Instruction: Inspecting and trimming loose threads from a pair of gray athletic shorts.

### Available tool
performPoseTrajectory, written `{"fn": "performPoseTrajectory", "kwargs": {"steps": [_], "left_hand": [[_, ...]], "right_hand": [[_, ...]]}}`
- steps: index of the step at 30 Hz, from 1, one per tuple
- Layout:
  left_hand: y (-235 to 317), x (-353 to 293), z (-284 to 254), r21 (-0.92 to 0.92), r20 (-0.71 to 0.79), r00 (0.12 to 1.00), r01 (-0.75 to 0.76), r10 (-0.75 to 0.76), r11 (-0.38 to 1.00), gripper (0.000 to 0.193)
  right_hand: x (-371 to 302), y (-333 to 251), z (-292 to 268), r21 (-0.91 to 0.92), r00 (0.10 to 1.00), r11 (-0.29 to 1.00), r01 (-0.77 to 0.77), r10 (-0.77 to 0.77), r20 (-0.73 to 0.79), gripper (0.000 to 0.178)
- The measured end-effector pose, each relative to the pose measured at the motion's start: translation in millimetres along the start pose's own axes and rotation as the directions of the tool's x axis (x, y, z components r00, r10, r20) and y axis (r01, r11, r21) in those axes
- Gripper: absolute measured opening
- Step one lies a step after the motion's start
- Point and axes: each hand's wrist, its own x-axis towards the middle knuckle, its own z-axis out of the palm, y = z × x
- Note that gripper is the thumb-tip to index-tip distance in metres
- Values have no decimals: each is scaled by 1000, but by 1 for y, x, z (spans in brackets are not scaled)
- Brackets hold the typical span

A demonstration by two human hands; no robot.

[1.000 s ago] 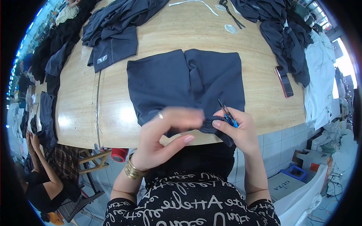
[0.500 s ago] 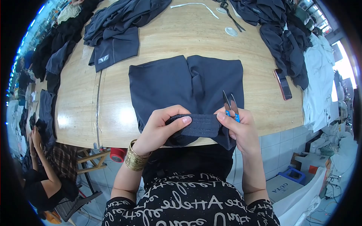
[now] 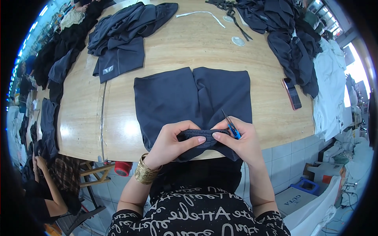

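A pair of dark navy shorts (image 3: 169, 98) lies on the wooden table, its legs away from me and its stitched waistband (image 3: 193, 137) at the near edge. My left hand (image 3: 173, 141) pinches the waistband between thumb and fingers. Close beside it, my right hand (image 3: 240, 141) grips the same band, thumb on top. Small thread snips (image 3: 231, 125) with blue handles are also kept in my right hand, blades pointing up and away over the fabric. The fingers under the band are hidden.
Dark garments are heaped at the far left (image 3: 122, 43) and far right (image 3: 283, 43). A phone (image 3: 291, 93) lies near the right edge, beside white cloth (image 3: 332, 86). A white strip (image 3: 202, 13) and a round disc (image 3: 238, 41) rest at the back. A co-worker's hands (image 3: 39, 163) are at left.
My right hand has moved left, close to my left hand, bunching the waistband. The snips have tilted and their blades look closer together. The view has shifted slightly.
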Motion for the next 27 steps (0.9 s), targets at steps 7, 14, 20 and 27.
{"fn": "performPoseTrajectory", "kwargs": {"steps": [7, 14, 20, 27], "left_hand": [[-2, 9, 10, 276, -212, 942, -196, 258, 941, 11], [-8, 7, 27, 260, -577, 685, -363, 445, 895, 10], [-17, 2, 43, 11, -505, 765, -458, 400, 889, 30], [-36, -3, 30, -302, -427, 892, -294, 147, 907, 45]], "right_hand": [[-3, 9, 14, 47, 978, 998, -47, 56, -201, 9], [6, 5, 60, -272, 789, 849, 453, -524, -320, 16], [17, 0, 60, 61, 810, 867, 495, -435, -394, 14], [13, -7, 62, 237, 937, 908, 346, -320, -142, 11]]}}
